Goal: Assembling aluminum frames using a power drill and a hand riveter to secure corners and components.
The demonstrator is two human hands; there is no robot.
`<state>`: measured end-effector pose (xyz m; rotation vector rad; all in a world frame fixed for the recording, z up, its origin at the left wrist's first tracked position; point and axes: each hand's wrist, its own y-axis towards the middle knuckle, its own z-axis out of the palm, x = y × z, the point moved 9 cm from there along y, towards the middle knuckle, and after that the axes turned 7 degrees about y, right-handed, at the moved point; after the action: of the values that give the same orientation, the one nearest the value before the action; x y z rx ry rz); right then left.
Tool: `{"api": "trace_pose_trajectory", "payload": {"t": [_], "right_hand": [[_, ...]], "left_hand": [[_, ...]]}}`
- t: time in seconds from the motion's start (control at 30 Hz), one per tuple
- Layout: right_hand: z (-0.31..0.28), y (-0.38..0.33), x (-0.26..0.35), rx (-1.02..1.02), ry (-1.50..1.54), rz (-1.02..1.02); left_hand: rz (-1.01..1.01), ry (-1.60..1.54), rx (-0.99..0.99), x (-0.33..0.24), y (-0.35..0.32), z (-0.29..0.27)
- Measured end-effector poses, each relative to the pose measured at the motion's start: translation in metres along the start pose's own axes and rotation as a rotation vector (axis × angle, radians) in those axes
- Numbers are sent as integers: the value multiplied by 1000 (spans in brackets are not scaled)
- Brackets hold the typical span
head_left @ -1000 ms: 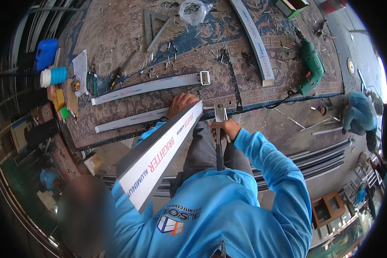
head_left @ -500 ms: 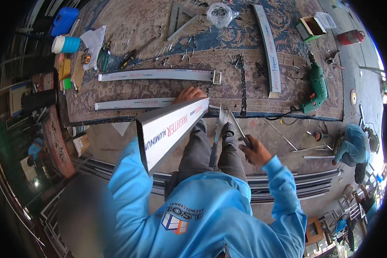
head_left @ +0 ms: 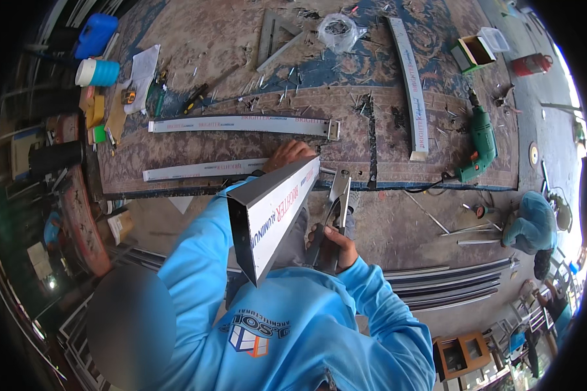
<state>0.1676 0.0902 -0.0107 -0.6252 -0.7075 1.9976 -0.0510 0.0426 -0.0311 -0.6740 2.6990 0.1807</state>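
Two-handled tool (head_left: 339,189) clasped by right grip (head_left: 341,245), film-wrapped tube (head_left: 277,207) touched by left grip (head_left: 289,154), finger closure there indeterminable.

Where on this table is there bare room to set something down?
Fairly bare: between the upper strip and lower strip, left of the left hand; between the right strip and drill. Crowded: around the paper, tape measure and screwdriver.

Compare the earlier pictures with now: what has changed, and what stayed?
The right hand, out on one spread handle half a second ago, has moved left, bringing the handles of the metal tool closer together. The left hand stays at the box profile; the green drill lies unmoved.
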Motion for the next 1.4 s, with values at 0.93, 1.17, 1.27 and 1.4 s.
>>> {"api": "trace_pose_trajectory", "payload": {"t": [0.93,1.17,1.27,1.4], "right_hand": [[63,-16,313,-238,-845,-867],[80,36,345,-853,-1820,-1169],[128,-2,270,-464,-1669,-1764],[181,55,99,231,-1411,-865]], "left_hand": [[-123,-325,-389,-46,6,-199],[-275,104,-1111,7,-87,-507],[-414,101,-1503,28,-158,-614],[-860,561,-1509,70,-224,-668]]}}
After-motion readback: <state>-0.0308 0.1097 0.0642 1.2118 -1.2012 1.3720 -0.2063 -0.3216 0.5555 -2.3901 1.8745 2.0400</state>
